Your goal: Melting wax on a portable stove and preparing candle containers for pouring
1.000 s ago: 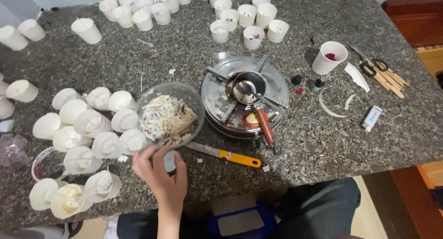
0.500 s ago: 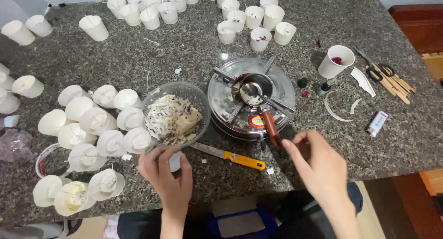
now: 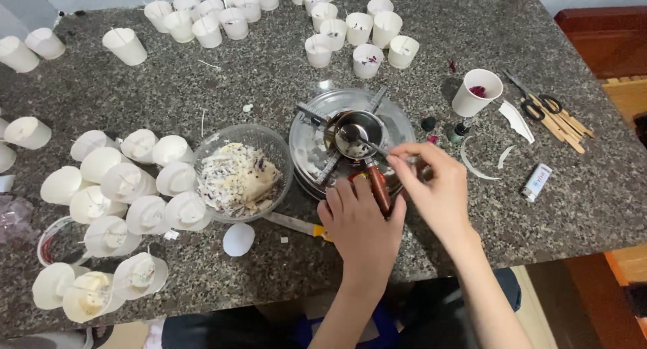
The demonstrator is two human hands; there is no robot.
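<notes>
Both hands have moved up to the round metal stove (image 3: 317, 153) on the speckled tabletop (image 3: 269, 79). Left hand (image 3: 360, 224) lies with fingers loosely open over the small pan's wooden handle (image 3: 377, 187). Right hand (image 3: 438, 190) pinches a thin metal stick (image 3: 372, 145) reaching into the small pan (image 3: 354, 133). Beside it stands a glass bowl (image 3: 242, 170) of wax scraps.

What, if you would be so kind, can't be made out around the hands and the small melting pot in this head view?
- Red handle: partly hidden under the left hand.
- Thin tool at the right hand: too small to identify.
- Melting pot contents: too small and glary.
- Yellow-handled knife: its end is covered by the left hand.
</notes>
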